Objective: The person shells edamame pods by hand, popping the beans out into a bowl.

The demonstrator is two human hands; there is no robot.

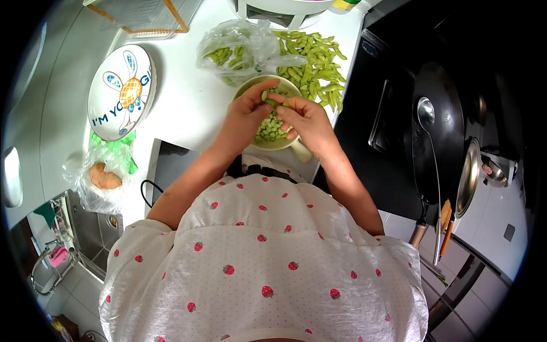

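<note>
While pinched, pod [274, 103] lies crosswise, over bowl [273, 146]

wok [437, 131]: dark metal, smooth | ladle [425, 111]: glossy metal | bag [250, 45]: clear, crinkled plastic

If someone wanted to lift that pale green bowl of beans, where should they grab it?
Probably by its stubby handle, coming from the person's near right. It juts outward there from the bowl, while shelled beans lie inside.

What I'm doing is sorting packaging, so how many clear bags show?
2: one bag beyond the bowl; another bag at left, nearer than the plate. Others may be hidden.
</note>
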